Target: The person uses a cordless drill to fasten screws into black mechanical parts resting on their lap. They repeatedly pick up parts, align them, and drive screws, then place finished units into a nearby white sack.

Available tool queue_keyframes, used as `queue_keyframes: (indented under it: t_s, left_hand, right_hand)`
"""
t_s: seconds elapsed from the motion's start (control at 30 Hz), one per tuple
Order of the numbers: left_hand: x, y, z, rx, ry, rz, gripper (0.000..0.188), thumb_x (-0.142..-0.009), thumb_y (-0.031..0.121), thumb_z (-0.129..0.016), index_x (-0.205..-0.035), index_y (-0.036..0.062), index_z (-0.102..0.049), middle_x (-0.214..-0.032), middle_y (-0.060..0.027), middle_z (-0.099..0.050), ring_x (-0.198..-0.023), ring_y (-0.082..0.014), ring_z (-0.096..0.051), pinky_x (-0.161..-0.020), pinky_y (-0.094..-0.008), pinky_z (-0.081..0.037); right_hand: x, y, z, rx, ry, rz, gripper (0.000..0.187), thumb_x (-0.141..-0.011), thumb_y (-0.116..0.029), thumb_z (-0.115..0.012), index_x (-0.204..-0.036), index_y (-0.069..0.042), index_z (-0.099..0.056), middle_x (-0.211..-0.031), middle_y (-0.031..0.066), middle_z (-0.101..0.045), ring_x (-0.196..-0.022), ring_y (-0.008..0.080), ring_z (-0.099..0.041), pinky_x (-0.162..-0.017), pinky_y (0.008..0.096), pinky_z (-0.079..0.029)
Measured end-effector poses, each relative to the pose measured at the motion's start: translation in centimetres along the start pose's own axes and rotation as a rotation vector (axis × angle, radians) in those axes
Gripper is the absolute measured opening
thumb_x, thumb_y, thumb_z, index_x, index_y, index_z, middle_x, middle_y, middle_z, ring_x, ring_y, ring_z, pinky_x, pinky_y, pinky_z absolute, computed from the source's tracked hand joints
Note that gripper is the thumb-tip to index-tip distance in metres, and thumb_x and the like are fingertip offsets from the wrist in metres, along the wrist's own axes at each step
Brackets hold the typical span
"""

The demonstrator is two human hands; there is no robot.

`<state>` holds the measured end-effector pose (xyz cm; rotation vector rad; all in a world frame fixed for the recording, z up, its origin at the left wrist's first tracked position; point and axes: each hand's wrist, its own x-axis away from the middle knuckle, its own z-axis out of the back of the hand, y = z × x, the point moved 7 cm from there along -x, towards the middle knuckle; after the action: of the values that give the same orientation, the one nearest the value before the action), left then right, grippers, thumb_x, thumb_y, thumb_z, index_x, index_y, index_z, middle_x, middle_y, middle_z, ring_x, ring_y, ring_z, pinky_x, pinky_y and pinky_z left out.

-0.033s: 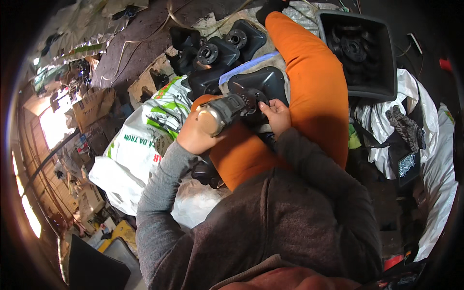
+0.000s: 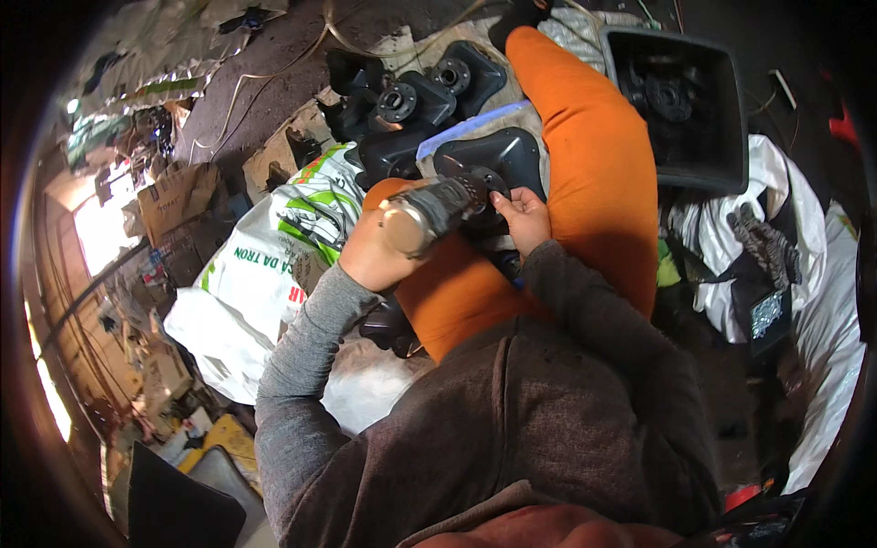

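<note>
My left hand is wrapped round a drill driver with a cylindrical grey-black body. Its front end points away from me, down at the round flange of a black rubber-like part between my legs. On the right side of that flange, the thumb and forefinger of my right hand are closed at its edge. Whether a small piece sits between those fingertips is hidden. The driver's tip is also hidden behind its body. Several similar black parts with round drilled flanges lie just beyond.
A black tub holding dark round parts stands at the far right. Beside it are white sacks, a patterned glove and a tray of small metal pieces. On my left lies a white-green sack. Cables cross the floor beyond.
The drill driver has turned a little in my left hand, and its body is blurred now. My right hand stays at the flange.
</note>
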<state>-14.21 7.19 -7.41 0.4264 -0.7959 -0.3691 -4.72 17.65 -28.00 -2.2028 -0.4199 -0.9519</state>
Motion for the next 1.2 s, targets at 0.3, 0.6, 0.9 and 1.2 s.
queue_keyframes:
  t_s: [0.3,0.6,0.9,1.2]
  left_hand:
    - [12.0,1.1,-2.6,0.235,0.203,-0.033,0.063,-0.077,0.013,-0.071,-0.135,0.0084,-0.045,-0.121,-0.0145,-0.060,-0.105,-0.0281,-0.063,-0.091,-0.0332,-0.050]
    - [25.7,-1.0,-5.7,0.143,0.479,-0.165,0.062,-0.082,0.017,-0.063,-0.139,0.0065,-0.040,-0.128,-0.0174,-0.056,-0.111,-0.0336,-0.059,-0.095,-0.0441,-0.045]
    - [38.8,-26.1,12.0,-0.173,1.156,0.578,0.035,-0.080,0.025,-0.062,-0.108,0.0047,-0.067,-0.100,-0.0190,-0.068,-0.093,-0.0294,-0.066,-0.083,-0.0395,-0.051]
    - [25.6,-43.4,11.8,-0.445,1.075,1.060,0.031,-0.087,0.021,-0.053,-0.111,0.0040,-0.061,-0.112,-0.0203,-0.063,-0.103,-0.0314,-0.063,-0.088,-0.0428,-0.050]
  right_hand:
    - [-1.0,-1.2,0.2,0.269,0.111,0.054,0.027,-0.081,-0.031,-0.075,-0.088,-0.009,-0.060,-0.065,-0.0063,-0.050,-0.048,0.0028,-0.038,-0.042,0.0202,-0.030]
    - [12.2,-6.1,-14.8,1.214,-0.787,0.967,0.016,-0.076,-0.007,-0.073,-0.091,-0.005,-0.066,-0.078,0.0023,-0.058,-0.066,0.0144,-0.053,-0.056,0.0268,-0.041]
    - [18.1,14.5,-25.4,1.634,-1.673,1.167,0.024,-0.084,-0.024,-0.063,-0.108,-0.017,-0.063,-0.091,0.0073,-0.059,-0.083,0.0296,-0.063,-0.067,0.0411,-0.052]
    - [10.6,6.8,-19.3,1.305,-1.112,0.528,0.038,-0.090,-0.028,-0.063,-0.124,-0.011,-0.060,-0.112,0.0129,-0.067,-0.105,0.0263,-0.063,-0.091,0.0385,-0.047]
